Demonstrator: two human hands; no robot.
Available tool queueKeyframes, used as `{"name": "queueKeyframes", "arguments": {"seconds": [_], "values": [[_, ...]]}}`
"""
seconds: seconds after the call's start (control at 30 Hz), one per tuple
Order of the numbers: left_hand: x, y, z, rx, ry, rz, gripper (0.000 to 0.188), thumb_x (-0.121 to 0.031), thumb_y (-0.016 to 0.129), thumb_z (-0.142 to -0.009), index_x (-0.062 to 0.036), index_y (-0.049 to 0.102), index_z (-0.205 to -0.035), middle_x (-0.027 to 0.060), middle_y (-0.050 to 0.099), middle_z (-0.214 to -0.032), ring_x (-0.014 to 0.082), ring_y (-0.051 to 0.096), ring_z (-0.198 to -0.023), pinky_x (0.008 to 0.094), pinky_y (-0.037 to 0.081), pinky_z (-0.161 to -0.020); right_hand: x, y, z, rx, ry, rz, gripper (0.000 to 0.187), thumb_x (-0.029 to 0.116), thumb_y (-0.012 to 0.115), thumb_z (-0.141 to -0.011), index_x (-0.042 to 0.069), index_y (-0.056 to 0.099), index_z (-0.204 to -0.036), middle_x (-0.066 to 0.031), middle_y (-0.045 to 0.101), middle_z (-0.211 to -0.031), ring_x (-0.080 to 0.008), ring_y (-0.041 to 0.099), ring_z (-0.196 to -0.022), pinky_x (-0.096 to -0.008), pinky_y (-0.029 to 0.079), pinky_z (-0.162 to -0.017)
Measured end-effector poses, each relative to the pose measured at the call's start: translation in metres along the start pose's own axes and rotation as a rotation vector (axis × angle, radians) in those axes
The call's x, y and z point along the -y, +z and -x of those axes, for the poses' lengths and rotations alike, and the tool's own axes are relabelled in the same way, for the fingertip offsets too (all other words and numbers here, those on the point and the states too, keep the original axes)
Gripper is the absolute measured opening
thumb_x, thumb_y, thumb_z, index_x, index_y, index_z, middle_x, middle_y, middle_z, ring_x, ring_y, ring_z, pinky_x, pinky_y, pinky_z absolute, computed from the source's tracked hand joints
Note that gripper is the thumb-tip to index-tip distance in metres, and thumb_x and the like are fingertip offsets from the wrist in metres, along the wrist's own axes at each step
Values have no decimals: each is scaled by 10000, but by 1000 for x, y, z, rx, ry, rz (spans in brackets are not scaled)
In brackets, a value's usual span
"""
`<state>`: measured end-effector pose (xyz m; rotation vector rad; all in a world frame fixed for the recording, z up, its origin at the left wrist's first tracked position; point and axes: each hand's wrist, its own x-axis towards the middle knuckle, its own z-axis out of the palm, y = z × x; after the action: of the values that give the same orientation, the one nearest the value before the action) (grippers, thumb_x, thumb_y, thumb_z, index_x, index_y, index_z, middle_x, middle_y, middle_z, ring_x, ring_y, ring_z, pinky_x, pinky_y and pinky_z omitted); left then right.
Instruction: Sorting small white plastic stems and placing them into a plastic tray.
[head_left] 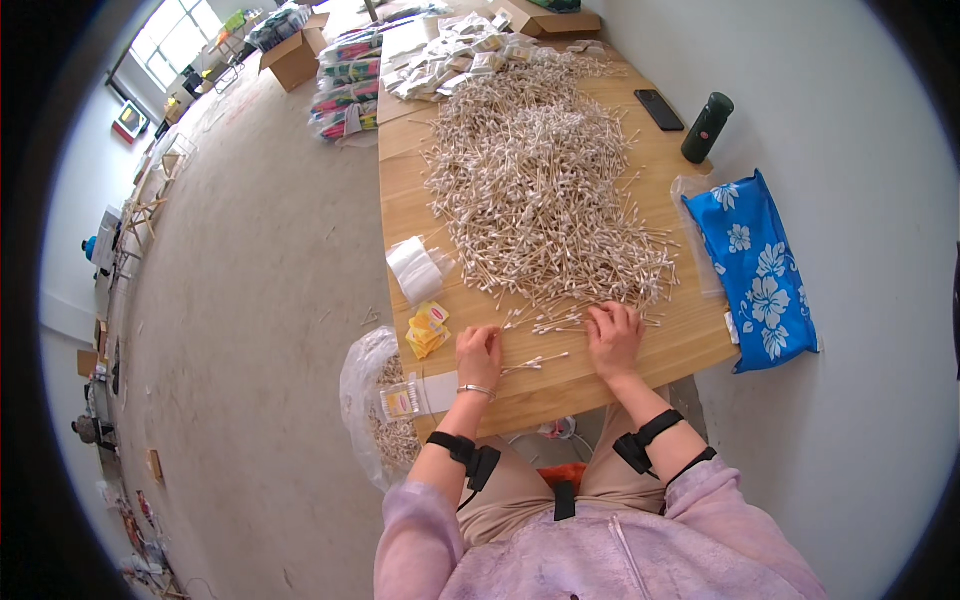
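A large heap of cotton swabs (pixel 545 190) with pale sticks and white tips spreads over the wooden table (pixel 400 180). My right hand (pixel 614 338) is at the heap's near edge, its bent fingers closed on swabs there. To its left, my left hand (pixel 479 357) rests on the tabletop with fingers curled together; whatever they hold is hidden. A few loose swabs (pixel 536 363) lie between my hands. Yellow cards (pixel 428 330) and a stack of clear plastic bags (pixel 414 268) sit beyond my left hand. A filled packet (pixel 400 402) lies at the table's left edge.
A clear sack of swabs (pixel 365 375) stands beside the table's left edge. Filled packets (pixel 460 55) cover the far end. Along the right are a phone (pixel 659 110), a dark bottle (pixel 707 128) and a blue flowered bag (pixel 760 270). A wall (pixel 850 180) bounds that side.
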<state>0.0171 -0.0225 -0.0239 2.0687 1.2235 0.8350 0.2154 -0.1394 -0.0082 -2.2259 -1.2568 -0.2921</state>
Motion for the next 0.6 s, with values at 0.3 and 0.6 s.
{"name": "queueKeyframes", "arguments": {"seconds": [0.3,0.6], "values": [[-21,-14,47,19,163,-48,217,-102,704,-757,-54,652,-963,121,582,-963,297,532,-936,383,442,-824,8,-20,20,289,-227,-184,343,233,697,-749,134,625,-1069,-23,528,-1067,-231,459,-1065,-385,356,-905],[-16,-11,51,3,178,-12,193,-67,705,-729,-62,676,-920,102,621,-964,286,549,-953,368,454,-836,19,0,5,176,-304,-205,259,178,683,-759,147,643,-1013,-12,541,-1030,-227,480,-1024,-386,383,-869]]}}
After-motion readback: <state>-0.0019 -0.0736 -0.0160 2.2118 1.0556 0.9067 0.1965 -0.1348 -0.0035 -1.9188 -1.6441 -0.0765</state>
